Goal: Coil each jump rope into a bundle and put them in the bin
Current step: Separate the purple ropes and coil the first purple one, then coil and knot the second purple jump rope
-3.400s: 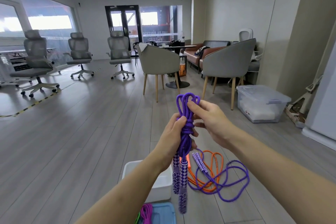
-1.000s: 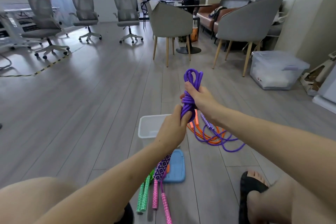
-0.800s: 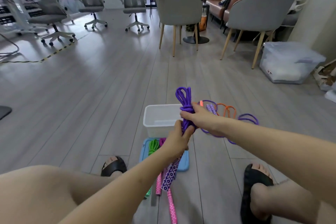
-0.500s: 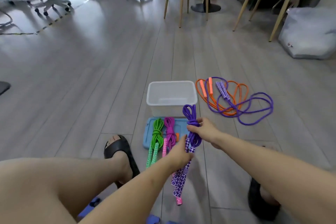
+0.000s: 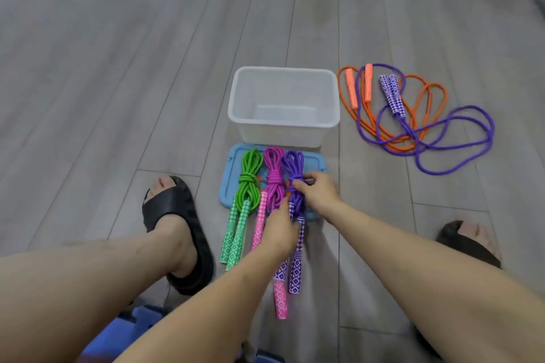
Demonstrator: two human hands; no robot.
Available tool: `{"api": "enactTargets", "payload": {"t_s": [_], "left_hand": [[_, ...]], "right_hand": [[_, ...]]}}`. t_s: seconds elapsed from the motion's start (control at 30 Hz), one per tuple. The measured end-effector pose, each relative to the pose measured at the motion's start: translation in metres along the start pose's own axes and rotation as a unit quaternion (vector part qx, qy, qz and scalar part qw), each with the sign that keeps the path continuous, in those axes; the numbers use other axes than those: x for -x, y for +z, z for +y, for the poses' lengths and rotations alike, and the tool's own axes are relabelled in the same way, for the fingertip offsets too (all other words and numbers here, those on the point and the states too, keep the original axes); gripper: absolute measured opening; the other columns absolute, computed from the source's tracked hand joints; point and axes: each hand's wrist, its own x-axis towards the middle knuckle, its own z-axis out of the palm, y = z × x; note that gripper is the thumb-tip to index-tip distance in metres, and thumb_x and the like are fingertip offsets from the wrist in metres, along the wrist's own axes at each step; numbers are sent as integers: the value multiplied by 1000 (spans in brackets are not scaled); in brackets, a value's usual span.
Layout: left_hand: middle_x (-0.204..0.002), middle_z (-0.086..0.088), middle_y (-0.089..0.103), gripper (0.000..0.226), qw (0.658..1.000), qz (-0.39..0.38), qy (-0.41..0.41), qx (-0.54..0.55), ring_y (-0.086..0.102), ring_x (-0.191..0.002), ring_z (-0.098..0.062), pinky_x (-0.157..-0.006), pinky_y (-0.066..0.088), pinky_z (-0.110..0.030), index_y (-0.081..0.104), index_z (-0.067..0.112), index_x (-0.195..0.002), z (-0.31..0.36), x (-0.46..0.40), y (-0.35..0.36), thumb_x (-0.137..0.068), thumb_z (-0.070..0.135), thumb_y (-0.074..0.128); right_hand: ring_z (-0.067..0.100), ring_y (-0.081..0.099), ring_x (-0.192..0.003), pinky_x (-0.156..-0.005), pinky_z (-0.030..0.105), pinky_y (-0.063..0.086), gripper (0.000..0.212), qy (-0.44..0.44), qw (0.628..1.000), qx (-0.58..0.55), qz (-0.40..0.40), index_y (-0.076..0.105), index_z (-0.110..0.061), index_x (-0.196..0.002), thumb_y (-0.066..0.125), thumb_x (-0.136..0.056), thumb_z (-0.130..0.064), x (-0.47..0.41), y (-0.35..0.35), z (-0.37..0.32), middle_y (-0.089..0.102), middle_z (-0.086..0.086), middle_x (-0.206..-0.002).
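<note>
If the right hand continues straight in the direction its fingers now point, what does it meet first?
The right hand points left and slightly away, pinching the purple bundle on the blue lid. Going on, it would probably meet the pink bundle lying alongside, then the green bundle. Depth is unclear.

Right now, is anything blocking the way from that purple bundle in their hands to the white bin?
Nothing visible. The purple bundle lies on the blue lid, directly in front of the open, empty white bin.
</note>
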Motion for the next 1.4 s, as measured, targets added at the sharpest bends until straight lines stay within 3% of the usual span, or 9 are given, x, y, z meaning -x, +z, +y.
{"api": "enactTargets", "payload": {"t_s": [0.23,0.37,0.43,0.6,0.73,0.9,1.13,1.27,1.4], "left_hand": [[-131,-19,64,46,999,24,-8,-34,58,-120,-38,-99,44,-39,55,6,-137,-3,-17,0,-92,-1,52],[-131,-17,65,35,998,38,7,-58,59,-120,-36,-95,41,-34,58,4,-134,0,-13,-3,-101,6,50],[-126,-17,67,30,996,51,17,-68,60,-116,-37,-92,42,-37,61,5,-129,1,-15,-4,-102,11,49],[-119,-18,68,28,995,77,48,-46,62,-111,-34,-92,46,-39,64,4,-121,31,-35,-3,-105,16,46],[-116,-16,67,30,993,59,95,-22,61,-108,-32,-90,44,-38,63,4,-118,85,-68,8,-108,23,41],[-109,-18,68,26,991,25,130,-4,61,-104,-34,-79,38,-35,61,5,-112,144,-115,34,-107,23,42],[-113,-21,68,30,996,-16,80,46,61,-107,-38,-88,44,-41,58,5,-110,168,-160,81,-108,28,39],[-107,-21,67,35,993,-36,43,108,64,-105,-43,-93,54,-54,52,22,-92,160,-177,101,-97,53,35],[-98,-12,66,32,990,-55,19,129,65,-96,-37,-92,54,-53,50,24,-90,158,-173,108,-98,52,35]], "right_hand": [[25,67,-97,-89,33,51,33,-1,1000,12,17,71,-11,-119,76,-90,-27,-9,9,12,73,8,-105],[26,73,-94,-93,50,58,23,27,998,-60,-21,71,-22,-109,75,-86,-23,-18,7,27,76,6,-101],[23,70,-87,-92,51,59,22,15,996,-79,-27,71,-16,-112,71,-89,-18,-16,-1,28,75,8,-101],[18,60,-73,-65,28,52,20,21,982,-188,-16,66,-3,-116,58,-98,-3,-6,-54,19,66,12,-93],[15,61,-72,-64,25,51,14,8,975,-218,47,66,-8,-107,58,-98,-2,-20,-104,19,67,8,-86],[28,69,-91,-81,36,52,12,-35,978,-85,186,71,-14,-99,63,-93,-7,-71,-166,39,73,8,-94],[37,63,-109,-94,40,46,19,21,954,52,294,69,-7,-110,66,-91,-12,-140,-219,82,71,19,-111],[39,59,-118,-99,43,46,44,95,957,68,264,58,-9,-125,76,-88,-26,-153,-228,116,65,20,-125],[38,61,-117,-99,46,44,27,115,953,163,227,63,-13,-117,65,-96,-31,-138,-221,136,67,15,-121]]}}
